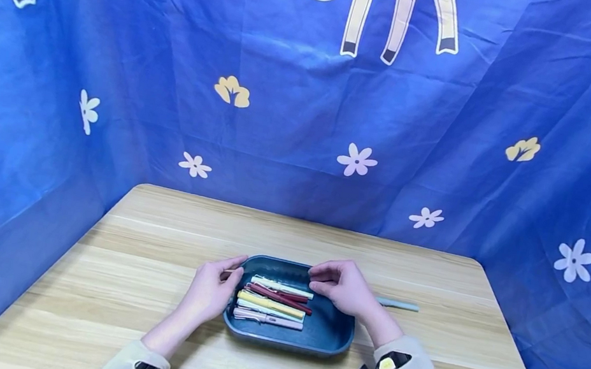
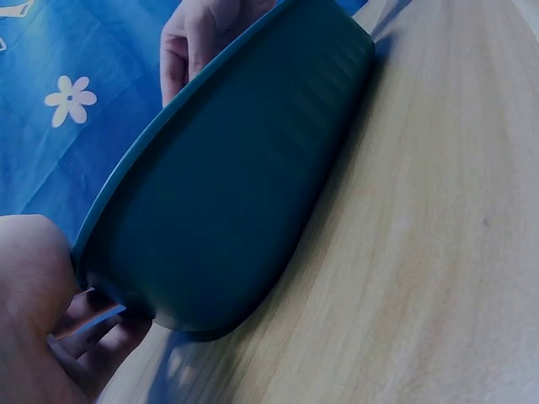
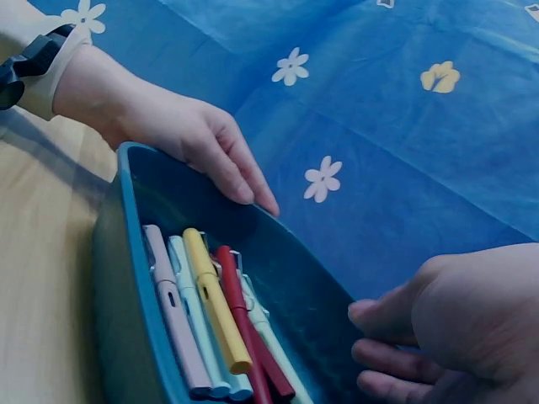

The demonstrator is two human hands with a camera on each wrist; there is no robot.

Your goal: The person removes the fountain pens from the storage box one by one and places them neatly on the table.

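Note:
A dark teal plastic bin (image 1: 326, 334) stands on the table with several capped pens in its left part. Among them are a lilac pen (image 3: 173, 307), a yellow pen (image 3: 215, 299), a dark red pen (image 3: 240, 311) and pale mint pens. At the bin's left end, my left hand (image 1: 211, 287) holds the rim, its thumb at the edge. Over the back right of the bin is my right hand (image 1: 340, 285), fingers bent loosely near the back wall. Nothing shows between those fingers in the right wrist view (image 3: 459, 328).
A pale blue-green pen (image 1: 398, 304) lies on the wooden table (image 1: 165, 235) beyond my right wrist, partly hidden by it. Blue cloth (image 1: 287, 164) with flowers and animal figures hangs behind and on both sides of the table.

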